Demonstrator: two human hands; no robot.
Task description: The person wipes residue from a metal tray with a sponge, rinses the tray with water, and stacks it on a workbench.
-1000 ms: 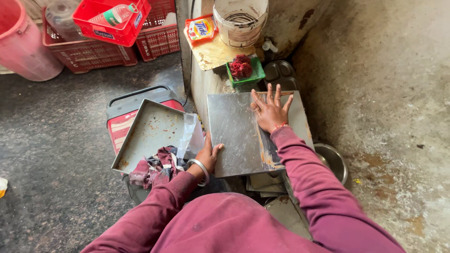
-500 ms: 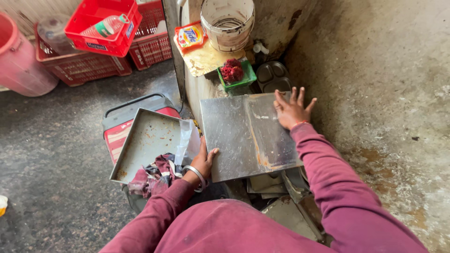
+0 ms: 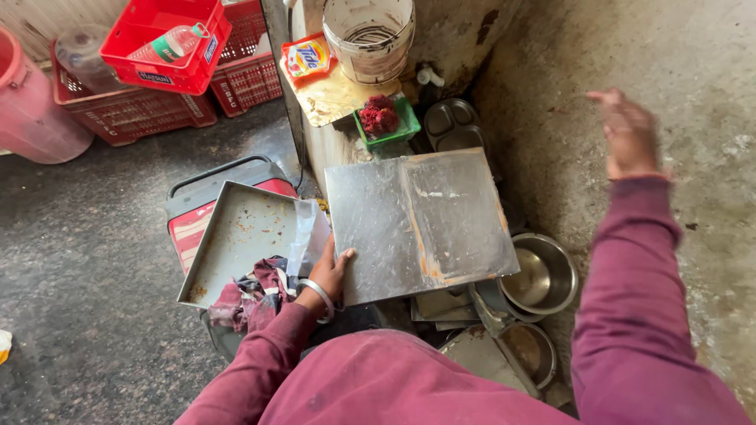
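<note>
A square steel sheet [image 3: 421,224], streaked and smeared, lies flat in front of me over a pile of metalware. My left hand [image 3: 329,271] grips its near left edge, thumb on top, a bangle on the wrist. My right hand [image 3: 628,134] is lifted off the sheet and hangs blurred in the air to the right, fingers apart, holding nothing. A steel tray [image 3: 236,240] with a crumpled cloth [image 3: 252,295] and a clear plastic bag [image 3: 307,236] sits just left of the sheet.
Steel bowls [image 3: 543,275] and plates lie under and right of the sheet. A green dish with a red scrubber [image 3: 382,118], a detergent packet [image 3: 307,57] and a white bucket [image 3: 368,35] stand behind. Red crates [image 3: 169,59] and a pink tub [image 3: 31,102] are at left. Concrete wall at right.
My right hand has lifted off the sheet's far right corner and swung out to the right. The left hand keeps its grip on the sheet.
</note>
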